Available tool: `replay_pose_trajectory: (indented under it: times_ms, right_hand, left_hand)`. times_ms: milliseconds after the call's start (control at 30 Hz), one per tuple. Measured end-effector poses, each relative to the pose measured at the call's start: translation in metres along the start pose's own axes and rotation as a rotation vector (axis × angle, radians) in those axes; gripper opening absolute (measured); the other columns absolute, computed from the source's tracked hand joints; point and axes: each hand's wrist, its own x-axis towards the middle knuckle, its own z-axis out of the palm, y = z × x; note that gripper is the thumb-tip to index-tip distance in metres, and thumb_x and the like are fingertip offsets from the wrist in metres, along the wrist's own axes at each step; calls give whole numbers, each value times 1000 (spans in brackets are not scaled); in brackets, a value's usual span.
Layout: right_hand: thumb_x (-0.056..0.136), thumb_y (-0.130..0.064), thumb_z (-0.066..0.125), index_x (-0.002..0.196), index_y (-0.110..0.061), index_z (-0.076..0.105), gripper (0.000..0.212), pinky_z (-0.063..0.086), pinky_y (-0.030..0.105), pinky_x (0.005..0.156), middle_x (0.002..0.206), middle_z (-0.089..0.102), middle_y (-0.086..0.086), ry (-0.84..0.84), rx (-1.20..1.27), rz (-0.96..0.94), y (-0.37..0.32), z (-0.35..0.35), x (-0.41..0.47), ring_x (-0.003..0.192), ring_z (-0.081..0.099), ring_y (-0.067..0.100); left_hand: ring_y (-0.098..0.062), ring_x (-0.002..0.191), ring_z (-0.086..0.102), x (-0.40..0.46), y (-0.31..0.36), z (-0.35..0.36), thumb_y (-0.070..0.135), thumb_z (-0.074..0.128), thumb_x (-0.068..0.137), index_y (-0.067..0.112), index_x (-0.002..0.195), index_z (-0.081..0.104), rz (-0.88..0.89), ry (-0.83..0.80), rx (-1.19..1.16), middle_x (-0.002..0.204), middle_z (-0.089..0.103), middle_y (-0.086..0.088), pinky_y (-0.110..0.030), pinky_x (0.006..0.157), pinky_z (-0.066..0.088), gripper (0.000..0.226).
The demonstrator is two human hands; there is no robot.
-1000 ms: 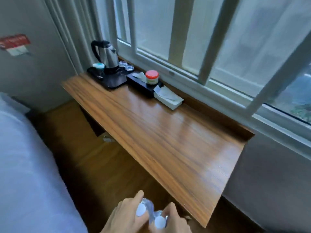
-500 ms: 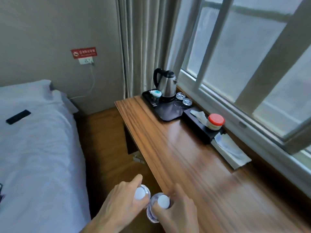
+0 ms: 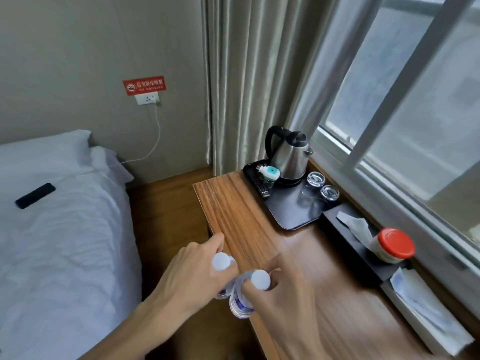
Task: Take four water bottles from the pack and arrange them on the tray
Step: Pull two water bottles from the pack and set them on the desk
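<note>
Nearest to me, my left hand (image 3: 193,274) has its fingers (image 3: 217,242) wrapped round the neck of one water bottle (image 3: 221,261), the white cap standing up between them; just to its right my right hand (image 3: 283,292) pinches a second water bottle (image 3: 242,294) the same way, its fingers (image 3: 275,263) curled under the cap so that the ribbed body hangs below. Both bottles are carried by the neck, probably because that grip leaves each free to be set down upright; the two caps sit close together, the bottles nearly touching. Under and ahead of my fingers lies the near edge of the wooden worktop (image 3: 241,216); the bottles hang over that edge, not yet resting on anything. Left of my fingers is the bed (image 3: 65,229), with a dark flat device (image 3: 35,195) lying on the sheet. Ahead and to the right of my fingers stands the black tray (image 3: 293,214), bare in its near half, which I judge to be the place meant for the bottles. Its far half carries a steel kettle (image 3: 289,157), a small white and teal object (image 3: 268,174) and two glasses (image 3: 322,187) by the window side. Right of my fingers, along the sill, runs a black holder (image 3: 350,235) with a red-lidded jar (image 3: 392,245). The pack itself is out of view. Two bottles are in hand, none on the tray; the next move calls for a forward reach.
</note>
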Motion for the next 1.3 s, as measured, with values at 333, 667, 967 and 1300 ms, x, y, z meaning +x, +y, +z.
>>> replay_pose_trajectory:
  times_ms: [333, 667, 967, 1300]
  right_hand:
    - [58, -48, 66, 73, -27, 47, 32, 40, 26, 50, 56, 65, -2, 103, 38, 192, -15, 30, 115, 50, 51, 10]
    - [53, -59, 61, 77, -26, 52, 42, 50, 35, 59, 61, 62, -5, 470, 0, 515, -31, 59, 184, 64, 61, 19]
    - [62, -51, 67, 79, -23, 56, 35, 51, 36, 64, 69, 66, -5, 652, 23, 697, -33, 69, 215, 70, 63, 22]
    - [72, -39, 68, 87, -18, 55, 29, 49, 36, 63, 75, 69, 2, 697, -51, 727, -25, 70, 244, 75, 64, 29]
  left_hand:
    - [-28, 58, 54, 161, -22, -9, 41, 60, 79, 18, 78, 39, 183, -145, -2, 64, 57, -10, -40, 52, 48, 31]
    - [-31, 61, 46, 299, -27, 6, 42, 67, 69, 16, 75, 40, 514, -338, -45, 55, 46, -4, -35, 50, 34, 38]
    - [-40, 68, 53, 352, -9, 40, 48, 59, 62, 16, 74, 43, 655, -456, -42, 58, 54, -8, -44, 61, 49, 38]
    - [-37, 67, 56, 367, -6, 53, 43, 65, 70, 16, 75, 41, 679, -474, -49, 61, 57, -7, -43, 61, 51, 36]
